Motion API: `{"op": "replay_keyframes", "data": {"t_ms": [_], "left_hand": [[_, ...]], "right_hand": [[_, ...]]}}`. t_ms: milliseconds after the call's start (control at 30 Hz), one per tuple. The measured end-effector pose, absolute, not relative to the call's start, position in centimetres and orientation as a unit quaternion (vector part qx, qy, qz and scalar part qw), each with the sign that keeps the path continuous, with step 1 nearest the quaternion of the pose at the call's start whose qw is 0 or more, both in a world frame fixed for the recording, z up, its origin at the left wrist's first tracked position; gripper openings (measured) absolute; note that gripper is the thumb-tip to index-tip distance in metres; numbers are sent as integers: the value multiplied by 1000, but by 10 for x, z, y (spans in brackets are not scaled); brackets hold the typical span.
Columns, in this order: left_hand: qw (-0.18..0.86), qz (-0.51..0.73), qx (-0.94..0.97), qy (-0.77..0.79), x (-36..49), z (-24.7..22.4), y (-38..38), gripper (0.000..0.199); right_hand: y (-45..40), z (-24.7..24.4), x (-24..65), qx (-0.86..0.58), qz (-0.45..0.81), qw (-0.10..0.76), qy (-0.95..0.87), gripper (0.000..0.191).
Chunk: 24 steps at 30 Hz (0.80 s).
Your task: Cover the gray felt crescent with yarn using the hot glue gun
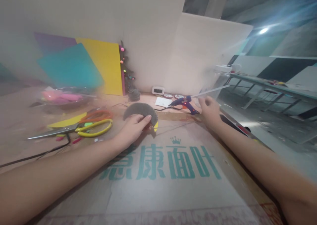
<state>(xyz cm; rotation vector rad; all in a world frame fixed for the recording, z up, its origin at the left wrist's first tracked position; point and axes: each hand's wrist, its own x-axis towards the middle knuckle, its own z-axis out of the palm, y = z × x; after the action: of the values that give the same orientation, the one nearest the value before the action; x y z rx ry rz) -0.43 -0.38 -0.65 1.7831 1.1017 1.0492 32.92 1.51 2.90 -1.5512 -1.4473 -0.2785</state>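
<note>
My left hand point(137, 126) grips a grey, fuzzy rounded piece point(141, 109) between thumb and fingers, with a small yellow tip point(156, 127) at its right end. To the right, my right hand point(210, 109) is raised beside the blue glue gun point(183, 102), its fingers curled; whether something thin is pinched there is too blurred to tell. The glue gun shows a red light, and a clear glue stick point(211, 90) sticks out of its back. Under my arms lies a pale sheet point(158, 197) with green printed characters.
Scissors with orange and yellow handles point(94, 127) lie at the left, near a bowl of pink items point(61, 98). Coloured sheets point(104, 66) lean on the wall. A small white clock point(158, 90) and a dark beaded stem point(127, 70) stand behind. Another table point(267, 84) is at right.
</note>
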Motion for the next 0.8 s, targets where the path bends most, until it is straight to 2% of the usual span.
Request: {"op": "replay_keyframes", "data": {"t_ms": [100,333,600,800], "left_hand": [[367,396,723,431,-5,-6,-3,49],[322,379,747,441,-4,-1,-5,51],[342,379,738,442,-4,1,-7,51],[349,378,733,444,-4,-1,-7,52]], "right_hand": [[21,21,330,-649,-50,437,-620,34],[34,10,326,-608,-2,391,-691,53],[35,1,332,-641,14,355,-680,44],[33,13,328,-632,-2,380,-675,34]]}}
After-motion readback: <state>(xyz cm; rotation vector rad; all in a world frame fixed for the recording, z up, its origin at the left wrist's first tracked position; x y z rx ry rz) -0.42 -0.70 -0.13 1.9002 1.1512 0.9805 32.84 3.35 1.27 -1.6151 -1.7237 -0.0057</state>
